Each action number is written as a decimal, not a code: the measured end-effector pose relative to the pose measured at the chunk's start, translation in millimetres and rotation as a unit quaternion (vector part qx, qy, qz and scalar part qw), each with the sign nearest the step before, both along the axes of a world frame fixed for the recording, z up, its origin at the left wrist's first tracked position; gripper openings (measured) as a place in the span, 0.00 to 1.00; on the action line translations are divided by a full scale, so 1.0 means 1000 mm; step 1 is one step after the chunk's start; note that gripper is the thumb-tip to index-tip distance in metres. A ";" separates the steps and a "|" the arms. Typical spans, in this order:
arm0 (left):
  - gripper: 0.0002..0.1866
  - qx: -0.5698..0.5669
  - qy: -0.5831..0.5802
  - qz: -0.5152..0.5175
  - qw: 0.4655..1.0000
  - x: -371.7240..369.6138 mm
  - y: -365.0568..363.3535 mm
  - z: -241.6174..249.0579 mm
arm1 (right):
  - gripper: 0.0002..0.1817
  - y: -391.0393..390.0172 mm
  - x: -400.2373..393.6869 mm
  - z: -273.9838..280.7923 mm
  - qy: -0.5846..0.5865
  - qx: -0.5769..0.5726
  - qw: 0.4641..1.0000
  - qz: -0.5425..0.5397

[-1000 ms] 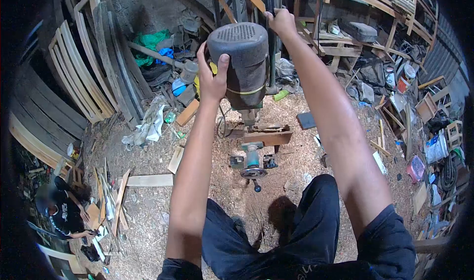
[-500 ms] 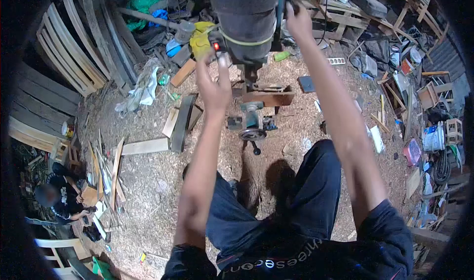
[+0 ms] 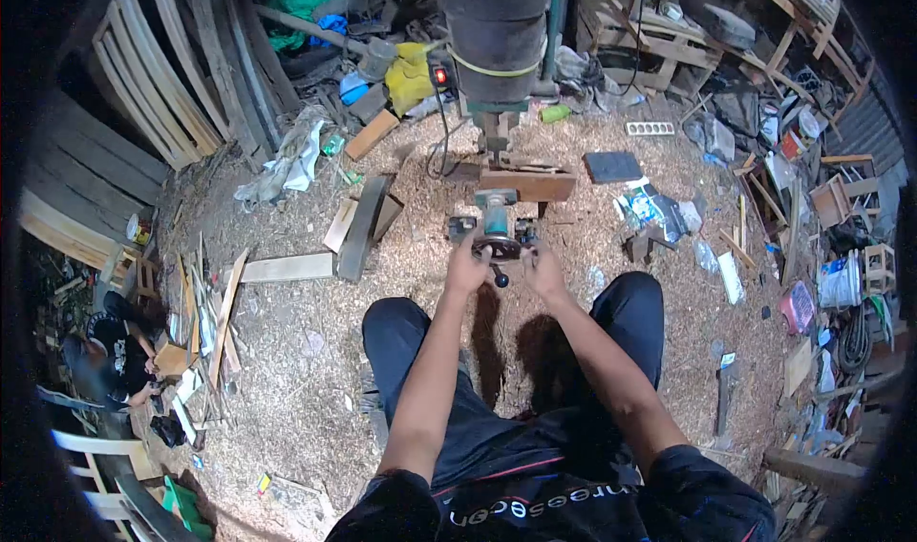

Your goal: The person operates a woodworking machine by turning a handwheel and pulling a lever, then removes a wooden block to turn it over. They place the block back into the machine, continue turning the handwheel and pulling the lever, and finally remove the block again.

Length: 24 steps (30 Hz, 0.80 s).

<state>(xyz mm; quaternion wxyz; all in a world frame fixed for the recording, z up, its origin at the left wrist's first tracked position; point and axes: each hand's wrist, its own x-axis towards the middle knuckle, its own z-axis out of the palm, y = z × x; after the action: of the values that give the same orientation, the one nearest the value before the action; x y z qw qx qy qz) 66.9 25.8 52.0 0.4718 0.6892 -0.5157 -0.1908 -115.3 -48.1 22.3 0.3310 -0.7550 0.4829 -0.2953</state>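
A drilling machine with a dark motor housing (image 3: 492,41) stands upright in front of me. Below its spindle (image 3: 496,131) a reddish-brown wooden block (image 3: 544,187) lies across the green vise (image 3: 496,219). At the vise's near side is a round metal handwheel (image 3: 498,247) with a black-knobbed crank handle (image 3: 501,279). My left hand (image 3: 467,269) has its fingers closed on the wheel's left rim. On the right side my right hand (image 3: 543,271) is closed at the rim, its fingertips partly hidden.
A switch with a red light (image 3: 439,76) hangs left of the motor. Boards (image 3: 363,229) lie on the shavings-covered floor at left. A dark flat block (image 3: 612,167) and a power strip (image 3: 650,128) lie to the right. Another person (image 3: 115,356) sits at far left, holding wood.
Both hands have come down from beside the motor housing to the handwheel. My left hand has left the area by the switch, and the red light stays lit.
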 end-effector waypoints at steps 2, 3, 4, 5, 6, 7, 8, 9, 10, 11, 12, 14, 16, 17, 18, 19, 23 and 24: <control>0.22 0.009 0.082 0.047 0.996 0.009 -0.013 0.047 | 0.18 -0.003 0.016 0.072 -0.083 -0.093 0.991 -0.038; 0.16 -0.069 0.039 0.081 0.994 0.016 -0.024 0.062 | 0.17 -0.012 0.025 0.100 -0.113 -0.120 0.985 -0.044; 0.16 -0.078 0.081 0.106 0.988 0.018 -0.030 0.098 | 0.17 -0.019 0.033 0.129 -0.142 -0.145 0.978 -0.051; 0.15 -0.085 0.124 0.129 0.980 0.019 -0.033 0.137 | 0.18 -0.021 0.040 0.170 -0.169 -0.116 0.977 -0.060; 0.15 -0.131 0.097 0.146 0.976 0.024 -0.039 0.161 | 0.19 -0.025 0.048 0.199 -0.195 -0.085 0.975 -0.069; 0.15 -0.177 0.069 0.162 0.968 0.030 -0.046 0.182 | 0.19 -0.038 0.055 0.209 -0.208 -0.110 0.968 -0.080; 0.15 -0.225 0.041 0.176 0.958 0.037 -0.054 0.198 | 0.19 -0.052 0.062 0.220 -0.222 -0.137 0.961 -0.091; 0.14 -0.235 0.035 0.181 0.954 0.045 -0.065 0.209 | 0.20 -0.059 0.066 0.230 -0.235 -0.165 0.952 -0.103; 0.14 -0.247 0.030 0.186 0.951 0.053 -0.078 0.215 | 0.20 -0.061 0.069 0.240 -0.248 -0.159 0.950 -0.104; 0.14 -0.259 0.027 0.191 0.947 0.060 -0.087 0.220 | 0.20 -0.063 0.072 0.251 -0.259 -0.153 0.948 -0.105; 0.13 -0.248 0.028 0.195 0.949 0.064 -0.093 0.225 | 0.20 -0.065 0.074 0.260 -0.270 -0.149 0.945 -0.107; 0.13 -0.225 0.031 0.202 0.953 0.072 -0.106 0.232 | 0.19 -0.072 0.078 0.264 -0.264 -0.157 0.946 -0.102; 0.14 -0.214 0.004 0.220 0.952 0.076 -0.116 0.236 | 0.18 -0.074 0.077 0.268 -0.251 -0.165 0.948 -0.104; 0.14 -0.214 0.008 0.222 0.951 0.079 -0.124 0.231 | 0.17 -0.073 0.074 0.267 -0.257 -0.155 0.948 -0.102; 0.14 -0.211 0.013 0.226 0.951 0.082 -0.129 0.225 | 0.17 -0.076 0.071 0.261 -0.261 -0.153 0.948 -0.101; 0.14 -0.213 0.014 0.236 0.948 0.082 -0.131 0.225 | 0.17 -0.080 0.070 0.253 -0.265 -0.152 0.947 -0.100; 0.18 -0.151 -0.011 0.298 0.942 0.095 -0.142 0.209 | 0.16 -0.086 0.052 0.230 -0.222 -0.164 0.955 -0.110; 0.18 -0.149 0.001 0.300 0.942 0.092 -0.140 0.208 | 0.16 -0.089 0.048 0.221 -0.197 -0.176 0.958 -0.116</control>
<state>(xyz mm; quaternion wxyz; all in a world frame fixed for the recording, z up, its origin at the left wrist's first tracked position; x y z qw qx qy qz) 159.2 -114.4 259.8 0.6046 0.7339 -0.3073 0.0376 -67.8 -137.3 243.1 0.2454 -0.6670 0.4327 -0.5547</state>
